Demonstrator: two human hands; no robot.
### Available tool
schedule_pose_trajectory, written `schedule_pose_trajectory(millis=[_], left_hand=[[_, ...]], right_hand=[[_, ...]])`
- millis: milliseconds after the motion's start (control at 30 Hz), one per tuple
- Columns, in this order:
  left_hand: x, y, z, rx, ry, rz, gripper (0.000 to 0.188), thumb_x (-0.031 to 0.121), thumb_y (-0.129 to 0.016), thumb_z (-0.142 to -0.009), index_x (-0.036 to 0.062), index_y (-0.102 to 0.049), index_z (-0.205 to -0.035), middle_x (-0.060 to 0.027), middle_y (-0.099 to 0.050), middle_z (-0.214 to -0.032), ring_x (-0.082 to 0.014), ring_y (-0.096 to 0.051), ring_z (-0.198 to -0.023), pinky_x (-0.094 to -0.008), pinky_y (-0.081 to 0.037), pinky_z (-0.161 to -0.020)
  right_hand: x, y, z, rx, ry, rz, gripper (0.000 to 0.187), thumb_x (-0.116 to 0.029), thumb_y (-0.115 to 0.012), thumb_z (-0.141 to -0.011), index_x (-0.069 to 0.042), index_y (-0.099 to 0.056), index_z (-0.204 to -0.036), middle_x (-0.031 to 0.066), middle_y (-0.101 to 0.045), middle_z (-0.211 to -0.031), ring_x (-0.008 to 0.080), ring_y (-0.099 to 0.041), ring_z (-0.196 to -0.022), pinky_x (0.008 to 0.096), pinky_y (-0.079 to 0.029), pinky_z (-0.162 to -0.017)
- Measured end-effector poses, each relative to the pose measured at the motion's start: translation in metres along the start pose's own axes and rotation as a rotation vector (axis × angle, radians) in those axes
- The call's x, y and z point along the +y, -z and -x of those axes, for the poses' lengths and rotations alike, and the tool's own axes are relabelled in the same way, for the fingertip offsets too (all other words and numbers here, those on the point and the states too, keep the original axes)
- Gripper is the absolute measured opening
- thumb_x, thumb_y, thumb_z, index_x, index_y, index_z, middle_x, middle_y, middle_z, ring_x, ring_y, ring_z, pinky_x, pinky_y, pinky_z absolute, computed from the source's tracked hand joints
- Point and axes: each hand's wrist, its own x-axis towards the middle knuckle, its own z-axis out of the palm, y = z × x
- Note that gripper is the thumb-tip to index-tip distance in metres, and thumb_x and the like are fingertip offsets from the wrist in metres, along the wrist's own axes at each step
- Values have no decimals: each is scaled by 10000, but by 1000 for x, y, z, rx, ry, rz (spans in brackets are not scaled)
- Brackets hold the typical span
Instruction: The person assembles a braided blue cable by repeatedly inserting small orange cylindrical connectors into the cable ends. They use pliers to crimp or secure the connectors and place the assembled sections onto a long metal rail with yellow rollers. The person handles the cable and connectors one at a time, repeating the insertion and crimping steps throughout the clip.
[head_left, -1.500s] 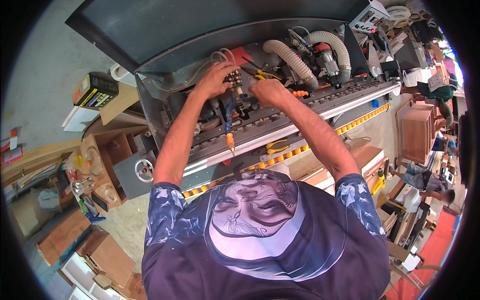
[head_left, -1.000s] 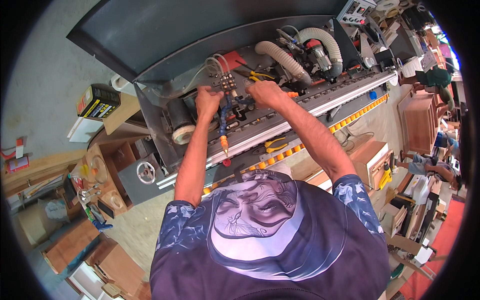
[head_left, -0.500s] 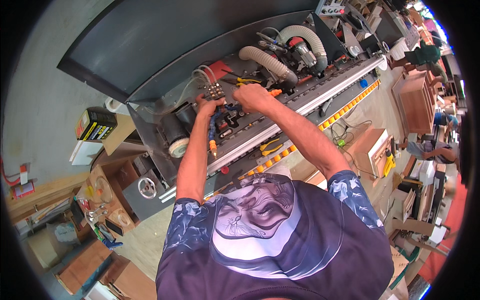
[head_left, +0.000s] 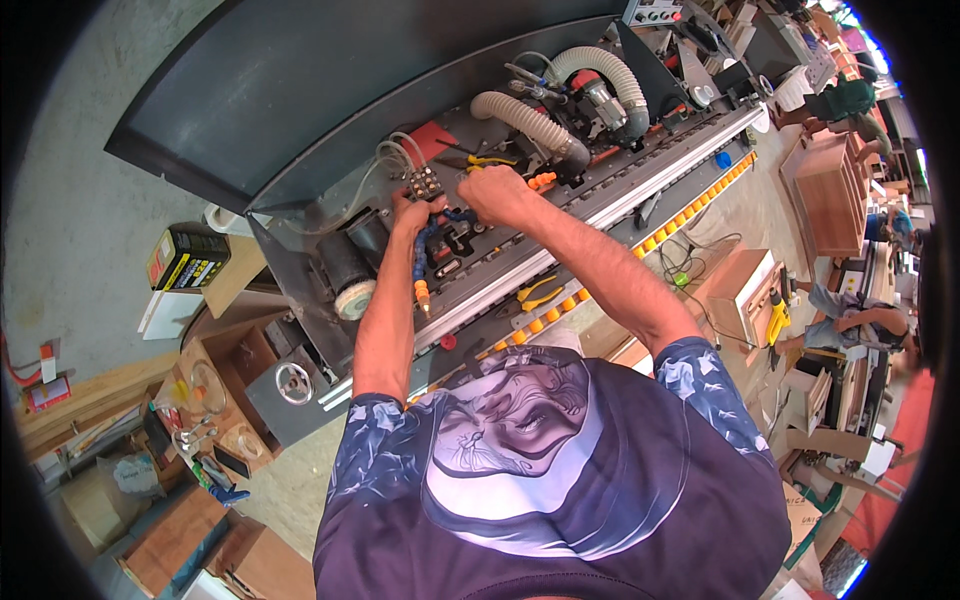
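Note:
My left hand (head_left: 412,213) is closed at the lower edge of a small block with several metal fittings (head_left: 427,183), from which clear tubes rise. Just to its right, my right hand (head_left: 497,194) is curled with its knuckles up; what its fingers pinch, if anything, is hidden. A blue segmented hose with an orange nozzle (head_left: 421,288) hangs down beside my left wrist. Pliers with yellow handles (head_left: 488,160) lie just beyond my right hand. Both hands are over the open bed of a long grey machine (head_left: 490,262).
A raised dark cover (head_left: 330,90) stands behind the bed. Ribbed hoses (head_left: 530,125) and a red-topped motor (head_left: 598,98) sit at the right. Along the front run a metal rail (head_left: 620,212), yellow rollers (head_left: 690,208) and more yellow pliers (head_left: 540,295). Other people (head_left: 865,325) work far right.
The whole view has shifted slightly to the left. Both hands stay at the block of fittings, with little visible movement. A person at the far right has changed posture.

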Motion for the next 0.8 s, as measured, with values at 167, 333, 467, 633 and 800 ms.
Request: schedule_pose_trajectory(millis=[167,333,467,633,800], left_hand=[[7,-9,8,33,6,25,1013,-145,-851,-767,23,-180,-1507,-263,-687,-1173,-338,-771,-893,-452,-683,-673],[-2,-3,8,19,-33,19,984,-73,-863,-810,-9,-176,-1511,-247,-709,-1196,-327,-777,-933,-468,-685,-736],[-7,-3,2,-17,0,117,952,-131,-831,-796,47,-205,-1491,-244,-683,-1180,-333,-771,-913,-456,-688,-687],[-11,0,-3,-26,27,160,958,-133,-811,-814,92,-186,-1505,-246,-673,-1193,-343,-770,-927,-476,-687,-702],[-11,2,0,-44,51,159,951,-143,-792,-831,148,-183,-1501,-219,-660,-1235,-351,-760,-969,-527,-674,-792]], right_hand=[[-2,-4,16,221,52,136,106,-121,-724,-867,-88,-780,-952,121,-759,-940,293,-753,-924,424,-595,-757],[-33,-3,66,461,155,-227,117,-104,-733,-872,-78,-719,-986,109,-700,-947,311,-691,-910,435,-565,-789],[-44,-50,111,535,-50,-462,127,-102,-740,-880,-74,-722,-1003,94,-683,-886,317,-678,-868,439,-550,-779],[-52,-51,140,748,-185,-507,170,-56,-753,-873,-56,-741,-1043,104,-698,-879,326,-678,-852,430,-546,-734],[-67,-66,168,800,-291,-660,207,-50,-745,-892,-48,-750,-1099,124,-719,-912,322,-695,-871,425,-559,-769]])
